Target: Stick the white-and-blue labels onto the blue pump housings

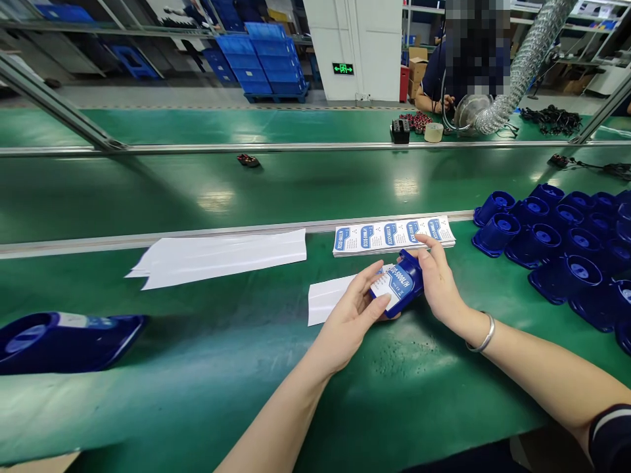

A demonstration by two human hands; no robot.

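Observation:
A dark blue plastic housing [412, 267] with a white and blue label [393, 287] on its face is held tilted above the green bench. My left hand [355, 309] grips it from the left, thumb lying on the label's lower edge. From the right, my right hand [440, 284] holds its other end, the fingers bent around the edge. Just behind the hands lies a stack of printed label sheets [365, 244]. A white backing strip [329, 299] sits partly hidden behind my left hand.
Several similar blue housings [542, 235] stand at right. Another labelled housing [93, 341] lies at far left. White paper strips [229, 255] rest left of the label stack. Behind a metal rail [296, 148], a person [428, 82] sits near a flexible silver duct [527, 72].

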